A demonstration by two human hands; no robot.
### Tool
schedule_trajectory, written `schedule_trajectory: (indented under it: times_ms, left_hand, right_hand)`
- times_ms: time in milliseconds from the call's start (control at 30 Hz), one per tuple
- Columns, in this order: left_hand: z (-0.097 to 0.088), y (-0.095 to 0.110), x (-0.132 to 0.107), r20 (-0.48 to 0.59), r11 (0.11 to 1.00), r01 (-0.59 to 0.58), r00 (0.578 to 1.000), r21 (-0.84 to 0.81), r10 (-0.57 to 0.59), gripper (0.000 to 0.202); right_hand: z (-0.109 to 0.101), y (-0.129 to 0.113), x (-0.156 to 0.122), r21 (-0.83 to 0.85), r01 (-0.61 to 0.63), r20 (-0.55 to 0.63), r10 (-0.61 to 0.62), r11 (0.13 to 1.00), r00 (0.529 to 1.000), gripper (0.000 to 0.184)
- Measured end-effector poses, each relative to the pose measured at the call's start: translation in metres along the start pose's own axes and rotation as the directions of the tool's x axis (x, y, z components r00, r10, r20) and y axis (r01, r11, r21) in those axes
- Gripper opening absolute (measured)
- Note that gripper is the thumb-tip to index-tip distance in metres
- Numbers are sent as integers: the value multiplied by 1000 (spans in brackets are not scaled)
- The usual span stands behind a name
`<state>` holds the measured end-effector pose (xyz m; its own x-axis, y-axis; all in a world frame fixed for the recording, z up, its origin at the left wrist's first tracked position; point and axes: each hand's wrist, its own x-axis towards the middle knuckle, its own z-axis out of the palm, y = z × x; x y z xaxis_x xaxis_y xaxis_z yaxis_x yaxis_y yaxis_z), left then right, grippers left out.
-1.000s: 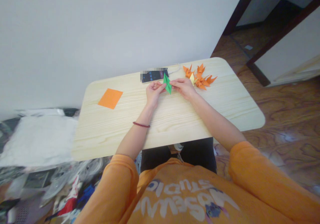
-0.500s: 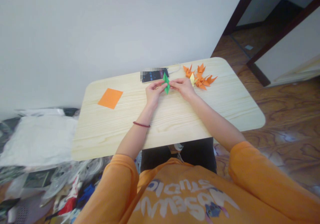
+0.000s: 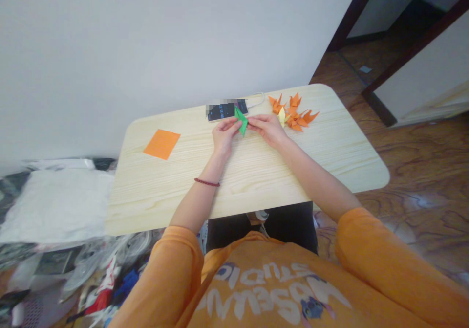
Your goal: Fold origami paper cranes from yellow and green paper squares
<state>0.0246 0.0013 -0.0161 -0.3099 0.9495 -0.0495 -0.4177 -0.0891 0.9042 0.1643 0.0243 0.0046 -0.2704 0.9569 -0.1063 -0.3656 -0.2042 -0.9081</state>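
Both hands meet at the far middle of a light wooden table (image 3: 256, 171). Between them is a small folded green paper piece (image 3: 241, 120), held just above the tabletop. My left hand (image 3: 224, 135) pinches its left side with the fingertips. My right hand (image 3: 267, 127) pinches its right side. A red bead bracelet (image 3: 207, 183) circles my left wrist.
A dark phone (image 3: 226, 110) with a white cable lies just beyond the hands. Several folded orange paper cranes (image 3: 293, 113) sit to the right, one pale yellow piece among them. A flat orange paper square (image 3: 161, 143) lies at the left. Clutter and plastic bags fill the floor on the left.
The green paper has been turned and lifted slightly, its tip now pointing up over the phone's edge. Both hands shifted a little away from me.
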Motion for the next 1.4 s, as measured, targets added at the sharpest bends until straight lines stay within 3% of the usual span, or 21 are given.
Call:
schedule_trajectory:
  times_ms: [600, 867, 1167, 1400]
  left_hand:
    - [0, 2, -1, 45, 999, 38, 998, 4, -38, 40]
    - [0, 3, -2, 44, 996, 19, 999, 86, -23, 34]
    - [1, 4, -3, 43, 990, -15, 999, 137, 9, 29]
    - [1, 3, -4, 53, 991, -25, 998, 134, 18, 25]
  right_hand:
    - [-4, 0, 1, -31, -7, -13, 6, 1000, 1000, 26]
    - [-3, -1, 1, -82, -14, -46, 10, 997, 999, 21]
    - [-2, -3, 0, -75, 19, -21, -21, 997, 1000, 27]
    - [-3, -2, 2, -125, 29, -74, -38, 992, 997, 30]
